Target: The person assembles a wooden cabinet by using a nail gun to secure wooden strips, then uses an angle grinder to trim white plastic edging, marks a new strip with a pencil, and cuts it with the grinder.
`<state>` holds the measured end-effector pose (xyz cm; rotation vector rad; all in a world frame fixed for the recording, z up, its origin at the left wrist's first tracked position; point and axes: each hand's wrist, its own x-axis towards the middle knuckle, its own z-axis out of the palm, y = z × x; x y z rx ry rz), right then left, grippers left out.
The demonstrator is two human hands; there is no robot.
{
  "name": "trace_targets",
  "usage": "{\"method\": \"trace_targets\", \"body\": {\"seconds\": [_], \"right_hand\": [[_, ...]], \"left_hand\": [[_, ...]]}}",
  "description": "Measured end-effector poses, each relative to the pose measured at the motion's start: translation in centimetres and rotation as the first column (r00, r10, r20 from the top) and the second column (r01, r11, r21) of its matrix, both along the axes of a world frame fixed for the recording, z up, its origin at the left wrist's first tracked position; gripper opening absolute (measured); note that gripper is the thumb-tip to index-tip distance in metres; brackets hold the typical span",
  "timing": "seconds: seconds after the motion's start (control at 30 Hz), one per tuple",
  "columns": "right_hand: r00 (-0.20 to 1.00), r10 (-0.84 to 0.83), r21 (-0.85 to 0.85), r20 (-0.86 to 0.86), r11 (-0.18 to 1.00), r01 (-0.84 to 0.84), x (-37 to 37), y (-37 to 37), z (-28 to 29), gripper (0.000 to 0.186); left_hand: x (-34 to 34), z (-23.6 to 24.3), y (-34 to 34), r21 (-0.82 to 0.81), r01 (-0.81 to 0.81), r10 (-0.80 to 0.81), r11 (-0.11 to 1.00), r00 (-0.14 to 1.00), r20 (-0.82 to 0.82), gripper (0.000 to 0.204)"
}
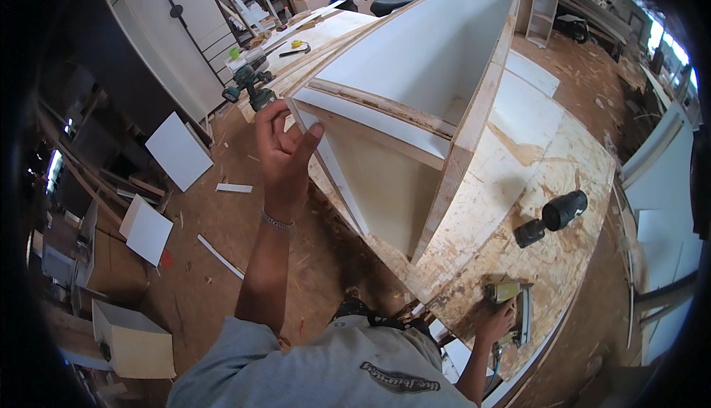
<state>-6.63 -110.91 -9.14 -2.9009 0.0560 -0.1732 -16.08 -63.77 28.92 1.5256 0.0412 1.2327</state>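
My left hand (285,145) grips the upper left corner of a long wooden box (378,204) with white inner panels and raw wood edges, fingers curled over the edge and thumb on the front. The box lies open side up on a worn plywood bench (563,156). At lower right, my right hand (496,319) holds a pneumatic nail gun (511,293) low on the bench top, fingers wrapped round it. A dark cordless drill (555,215) lies beside the box, above the nail gun. Another green-and-black drill (252,86) is just beyond my left hand.
A table (333,21) behind holds a hammer (295,50), tape measure and offcuts. White boards (178,152), strips (233,187) and cuboid carcasses (133,338) lie on the dusty floor at left. A tall cabinet (170,30) stands back left; white panels (659,208) lean at right.
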Motion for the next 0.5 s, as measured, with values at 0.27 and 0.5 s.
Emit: {"method": "trace_targets", "body": {"seconds": [0.27,0.5], "right_hand": [[0.996,0.016,-0.054,0.084,0.998,-0.011,-0.4,0.6,-0.3,0.093],[0.995,0.019,-0.108,0.094,0.994,-0.009,-1.1,1.0,-1.7,0.088]], "left_hand": [[-0.3,-0.6,0.1,0.018,-0.130,0.130,0.991,0.991,-0.017,0.053],[-1.0,0.0,1.3,0.097,-0.145,0.158,0.985,0.978,-0.137,0.044]]}}
